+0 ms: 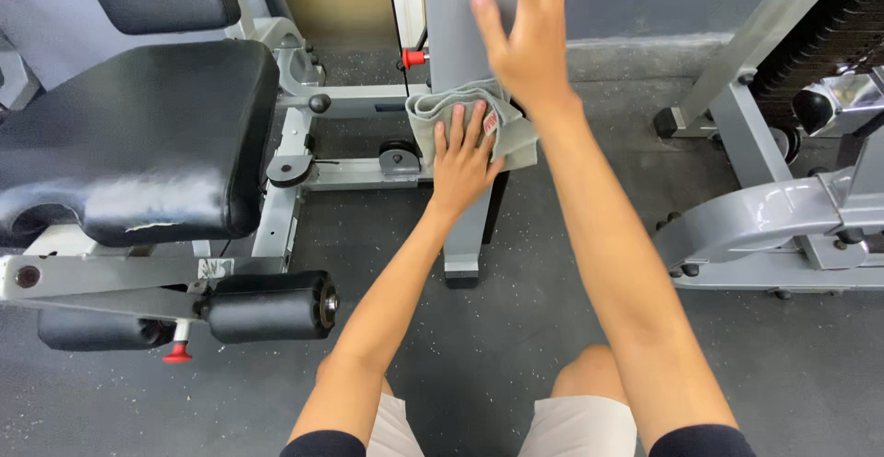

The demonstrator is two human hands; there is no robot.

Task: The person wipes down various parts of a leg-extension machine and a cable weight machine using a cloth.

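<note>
Wiping gym machine upright w/ cloth
Left hand (pixel 463 158) pressed grey cloth (pixel 433 116) flat on grey post (pixel 465 15); right hand (pixel 525 43) open, empty, braced above. Progress unclear.

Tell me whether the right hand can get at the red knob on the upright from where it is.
Probably yes. The right hand lies flat on the grey upright, and the red knob sticks out just left of that post with nothing covering it. The left hand presses the cloth lower down.
</note>
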